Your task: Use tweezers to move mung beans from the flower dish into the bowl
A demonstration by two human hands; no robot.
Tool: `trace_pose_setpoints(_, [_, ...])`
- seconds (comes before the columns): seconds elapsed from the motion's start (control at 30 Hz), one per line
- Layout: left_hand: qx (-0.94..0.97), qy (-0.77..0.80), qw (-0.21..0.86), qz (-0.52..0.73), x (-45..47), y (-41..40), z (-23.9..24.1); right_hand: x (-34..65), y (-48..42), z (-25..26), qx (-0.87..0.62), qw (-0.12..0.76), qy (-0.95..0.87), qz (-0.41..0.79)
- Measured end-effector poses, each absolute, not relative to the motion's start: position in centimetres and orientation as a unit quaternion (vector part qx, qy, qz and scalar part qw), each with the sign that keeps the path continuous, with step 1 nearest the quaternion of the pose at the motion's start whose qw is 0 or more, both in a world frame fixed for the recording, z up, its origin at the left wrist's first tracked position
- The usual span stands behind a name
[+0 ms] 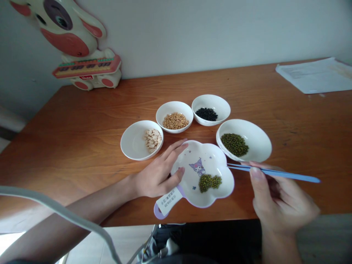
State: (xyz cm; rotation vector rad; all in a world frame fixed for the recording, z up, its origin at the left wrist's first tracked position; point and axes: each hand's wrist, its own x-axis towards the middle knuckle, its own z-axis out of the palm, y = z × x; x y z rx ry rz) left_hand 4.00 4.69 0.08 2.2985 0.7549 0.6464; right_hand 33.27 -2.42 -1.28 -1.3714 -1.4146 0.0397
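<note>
My left hand grips the left rim of a flower-shaped white plate with a lilac edge, thumb inside and fingers along the rim. A small heap of green mung beans lies on the plate, right of a printed cartoon figure. The plate's short handle bears a paper label and points toward me. In my right hand, blue tweezers are pinched between thumb and fingers. Their tips reach the plate's right edge; I see no bean between them. Just behind them stands a white bowl of mung beans.
White bowls hold pale flat seeds, yellow soybeans and black beans, curving behind the plate. A toy cow with a keyboard stands at the back left, papers at the back right. A grey cable crosses my left forearm.
</note>
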Motion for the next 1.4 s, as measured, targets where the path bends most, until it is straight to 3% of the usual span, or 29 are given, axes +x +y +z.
trace_pose_setpoints(0.73, [0.866,0.293,0.323,0.243,4.0,4.7,0.0,33.6,-2.4,-1.0,-0.568,0.526,-0.633,-0.003])
trace_pose_setpoints(1.03, [0.869,0.294,0.315,0.244,4.0,4.7,0.1,33.9,-2.5,-1.0,-0.571,0.505,-0.646,0.039])
trace_pose_setpoints(1.23, [0.878,0.287,0.298,0.241,4.2,4.4,0.2,32.8,-3.3,-0.8,-0.564,0.504,-0.641,0.13])
trace_pose_setpoints(1.4, [0.897,0.264,0.28,0.219,4.2,3.7,0.0,31.9,-4.7,-0.7,-0.559,0.462,-0.671,0.154])
